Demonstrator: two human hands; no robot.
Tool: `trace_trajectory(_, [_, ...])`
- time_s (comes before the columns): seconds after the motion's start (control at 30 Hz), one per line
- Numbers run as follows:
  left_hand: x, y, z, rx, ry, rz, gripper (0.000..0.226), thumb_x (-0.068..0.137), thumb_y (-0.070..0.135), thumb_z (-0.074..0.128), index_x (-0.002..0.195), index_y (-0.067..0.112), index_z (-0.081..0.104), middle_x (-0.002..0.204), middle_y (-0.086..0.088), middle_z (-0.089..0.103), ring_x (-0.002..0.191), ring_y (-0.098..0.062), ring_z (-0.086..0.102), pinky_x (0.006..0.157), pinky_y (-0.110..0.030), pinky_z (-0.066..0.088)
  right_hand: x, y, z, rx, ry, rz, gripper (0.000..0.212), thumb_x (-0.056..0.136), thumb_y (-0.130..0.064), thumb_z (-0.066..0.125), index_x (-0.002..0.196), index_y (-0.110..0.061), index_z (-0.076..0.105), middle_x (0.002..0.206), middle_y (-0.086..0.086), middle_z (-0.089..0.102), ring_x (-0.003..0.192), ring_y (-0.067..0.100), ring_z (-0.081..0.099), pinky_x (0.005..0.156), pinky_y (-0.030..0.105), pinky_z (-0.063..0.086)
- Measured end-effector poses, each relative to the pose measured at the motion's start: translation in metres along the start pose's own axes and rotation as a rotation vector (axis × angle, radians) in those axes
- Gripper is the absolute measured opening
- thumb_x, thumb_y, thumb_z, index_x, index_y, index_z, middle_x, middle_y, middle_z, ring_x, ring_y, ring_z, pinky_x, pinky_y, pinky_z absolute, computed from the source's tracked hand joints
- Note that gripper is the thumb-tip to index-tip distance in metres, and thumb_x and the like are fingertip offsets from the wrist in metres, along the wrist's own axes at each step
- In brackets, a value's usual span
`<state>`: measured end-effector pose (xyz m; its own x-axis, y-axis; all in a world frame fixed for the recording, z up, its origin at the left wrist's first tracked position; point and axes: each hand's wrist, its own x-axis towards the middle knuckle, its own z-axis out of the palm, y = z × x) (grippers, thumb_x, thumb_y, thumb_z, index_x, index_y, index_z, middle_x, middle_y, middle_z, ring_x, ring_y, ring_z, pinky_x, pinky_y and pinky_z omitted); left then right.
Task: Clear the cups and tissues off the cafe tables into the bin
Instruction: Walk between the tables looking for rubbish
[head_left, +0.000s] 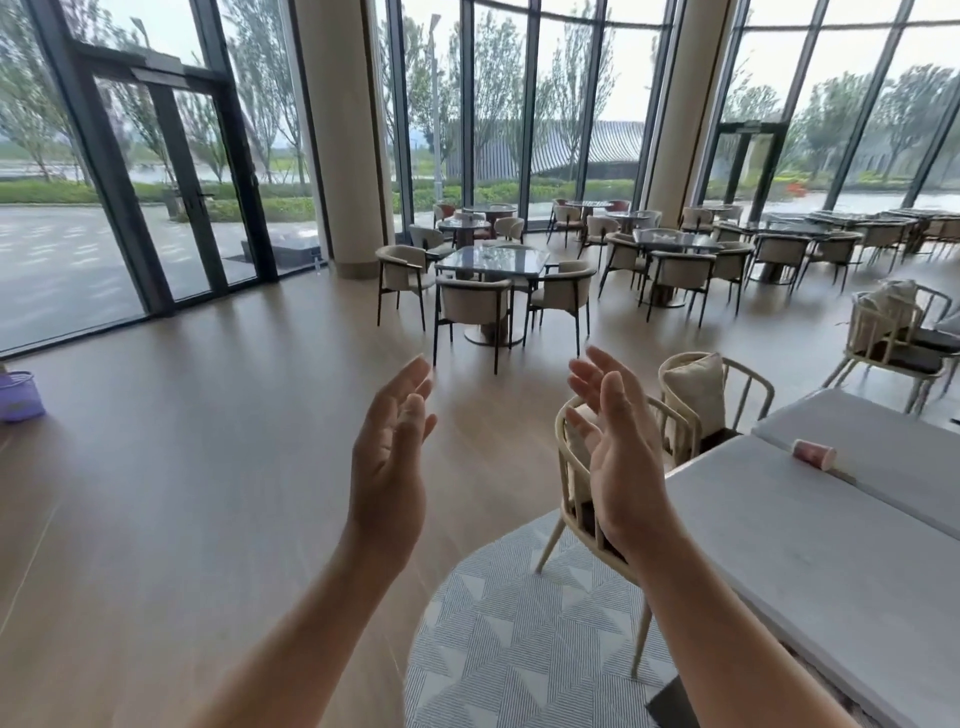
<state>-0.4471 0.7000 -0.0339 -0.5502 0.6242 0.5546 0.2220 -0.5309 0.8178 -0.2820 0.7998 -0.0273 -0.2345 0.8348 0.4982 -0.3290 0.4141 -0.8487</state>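
Cup (814, 453) – a pinkish paper one – lies on its side on the long white table (805, 561) at the right, close to the seam where that table meets a second one (883, 441). Neither hand is near it. The left hand (389, 457) and right hand (618, 452) are both raised in front of the person, palms turned toward each other with a gap between them, fingers straight and loosely spread, holding nothing. Behind the right hand stands a cream chair (560, 422) pulled up to the table's end, its legs on a patterned grey rug (519, 634). Far off at the left edge, a purple bin (20, 395) sits on the wooden floor (208, 441) – well apart from the cup. Further back is a glass-topped table (493, 258) ringed by chairs.
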Motion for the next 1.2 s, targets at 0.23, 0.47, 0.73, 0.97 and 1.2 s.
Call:
trace_trajectory(0.23, [0.113,-0.094,0.035,0.018,0.027,-0.005,0.043,0.101,0.037,0.043,0.140,0.024,0.056,0.139,0.016,0.063,0.134,-0.008,0.056,0.111,-0.047,0.048,0.133,0.086,0.001,0.036,-0.021,0.012,0.068,0.088,-0.066,0.057,0.143,-0.026,0.058,0.141,-0.003,0.064,0.135,0.013,0.057,0.117,0.054,0.042])
trace_trajectory(0.47, [0.230,-0.170,0.075,0.021,0.064,0.005,0.049,0.097,0.048,0.047,0.139,0.025,0.057,0.140,0.016,0.063,0.133,-0.008,0.057,0.110,-0.046,0.049,0.280,0.151,0.004,0.060,-0.044,-0.015,0.051,0.097,-0.052,0.056,0.139,-0.024,0.060,0.138,-0.005,0.066,0.133,0.011,0.058,0.116,0.052,0.044])
trace_trajectory(0.73, [0.336,-0.251,0.100,-0.010,0.061,-0.030,0.044,0.098,0.041,0.046,0.137,0.025,0.058,0.139,0.015,0.063,0.133,-0.009,0.057,0.109,-0.047,0.049,0.388,0.231,0.005,0.032,-0.043,0.002,0.048,0.098,-0.043,0.054,0.140,-0.021,0.059,0.136,-0.003,0.067,0.133,0.014,0.059,0.115,0.054,0.044])
trace_trajectory(0.97, [0.436,-0.347,0.123,-0.069,-0.021,-0.064,0.040,0.100,0.036,0.044,0.136,0.026,0.058,0.142,0.011,0.062,0.134,-0.010,0.057,0.110,-0.050,0.049,0.474,0.306,0.009,-0.028,0.034,0.015,0.046,0.097,-0.044,0.053,0.137,-0.022,0.060,0.136,-0.005,0.068,0.132,0.011,0.059,0.116,0.053,0.044])
trace_trajectory(1.2, [0.536,-0.420,0.164,-0.172,-0.174,-0.113,0.039,0.100,0.036,0.046,0.135,0.023,0.059,0.140,0.004,0.063,0.133,-0.013,0.057,0.108,-0.048,0.050,0.562,0.350,0.002,-0.099,0.214,-0.008,0.039,0.097,-0.041,0.056,0.132,-0.025,0.063,0.134,-0.001,0.068,0.130,0.016,0.060,0.114,0.055,0.044])
